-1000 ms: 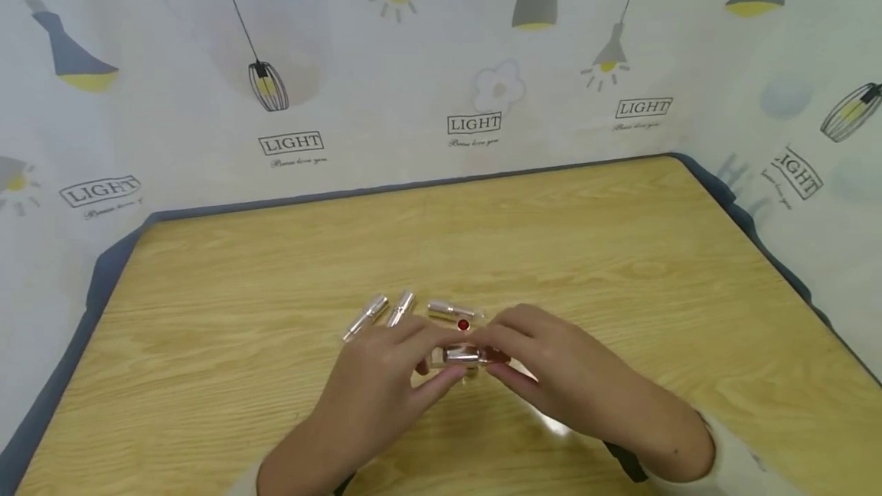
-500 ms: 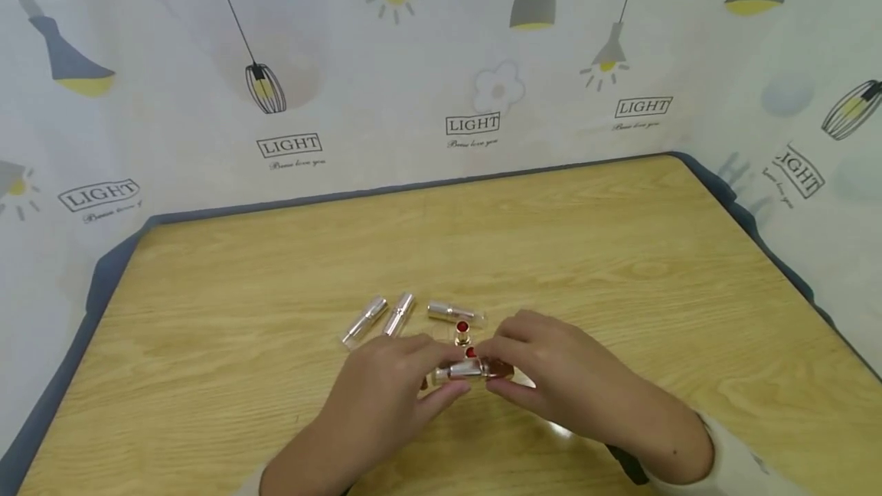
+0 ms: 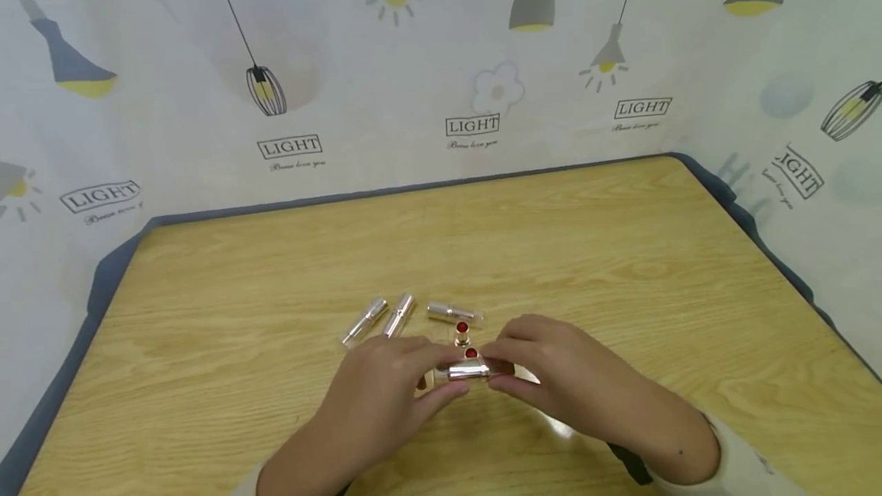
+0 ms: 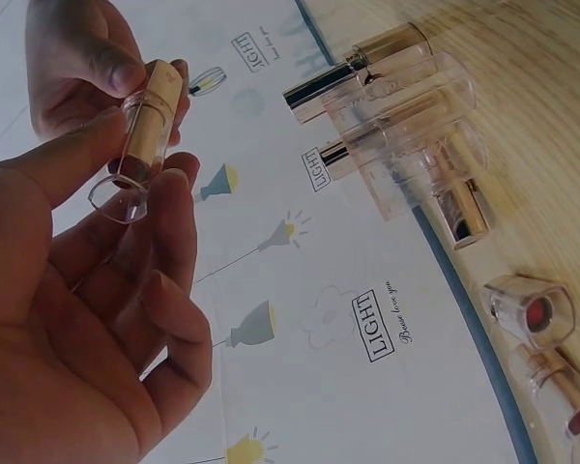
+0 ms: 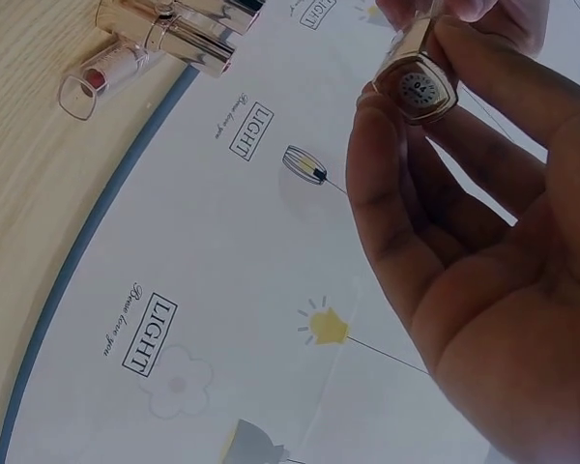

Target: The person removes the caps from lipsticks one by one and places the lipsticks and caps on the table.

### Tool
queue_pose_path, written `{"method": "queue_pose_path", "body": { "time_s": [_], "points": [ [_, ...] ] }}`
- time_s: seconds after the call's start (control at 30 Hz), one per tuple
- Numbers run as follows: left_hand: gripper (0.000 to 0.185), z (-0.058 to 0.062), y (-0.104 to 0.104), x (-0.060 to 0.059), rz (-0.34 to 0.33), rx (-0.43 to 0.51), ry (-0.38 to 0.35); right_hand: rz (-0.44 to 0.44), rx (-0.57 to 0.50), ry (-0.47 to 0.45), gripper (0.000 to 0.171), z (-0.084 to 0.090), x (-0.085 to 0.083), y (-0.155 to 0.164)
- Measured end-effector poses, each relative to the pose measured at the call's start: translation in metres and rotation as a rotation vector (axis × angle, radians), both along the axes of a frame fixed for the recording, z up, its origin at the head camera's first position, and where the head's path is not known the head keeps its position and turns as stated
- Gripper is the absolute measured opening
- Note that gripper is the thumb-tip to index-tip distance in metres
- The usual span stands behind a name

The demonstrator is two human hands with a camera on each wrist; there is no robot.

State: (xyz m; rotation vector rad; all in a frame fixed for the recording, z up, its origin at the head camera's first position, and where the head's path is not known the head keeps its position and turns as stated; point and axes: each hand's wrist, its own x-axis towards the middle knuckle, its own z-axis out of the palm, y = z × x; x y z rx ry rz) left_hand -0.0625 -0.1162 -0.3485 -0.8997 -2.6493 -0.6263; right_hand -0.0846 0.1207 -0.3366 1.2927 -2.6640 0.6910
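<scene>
The left hand is pointing in from eight o'clock, the right hand from four, both pinching and partly hiding a lipstick held level between them. Another lipstick at ten o'clock is lying partly behind the left hand; the head view is cropping the right sleeve.

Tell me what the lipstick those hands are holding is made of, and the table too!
The lipstick has a clear, glossy cap, probably plastic, perhaps glass: you see through it. Its base looks like shiny gold metal, or plastic coated to match, since it gleams. The table looks like smooth wood, or a wood print: it shows grain lines.
</scene>
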Motion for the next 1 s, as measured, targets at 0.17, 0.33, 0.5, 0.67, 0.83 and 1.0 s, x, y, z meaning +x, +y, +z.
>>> {"method": "queue_pose_path", "body": {
  "time_s": [0.17,0.33,0.5,0.67,0.83,1.0],
  "points": [
    [0.022,0.001,0.000,0.000,-0.004,0.025,-0.032,0.007,-0.014,-0.002,0.018,0.000,0.000,0.002],
    [0.020,0.003,0.001,0.000,-0.003,0.032,-0.076,0.000,-0.021,-0.055,0.016,0.001,-0.001,0.003],
    [0.021,0.003,0.001,-0.001,0.000,0.035,-0.096,0.002,-0.027,-0.065,0.017,0.000,-0.001,0.004],
    [0.021,0.002,0.001,-0.001,-0.009,0.043,-0.110,0.009,-0.037,-0.094,0.017,0.001,-0.002,0.004],
    [0.022,0.004,-0.004,-0.003,0.058,-0.002,-0.091,-0.034,-0.008,-0.106,0.014,0.004,-0.006,0.008],
    [0.023,0.010,-0.013,-0.005,0.147,-0.011,-0.109,-0.128,0.019,-0.157,0.013,0.008,-0.011,0.011]
  ]
}}
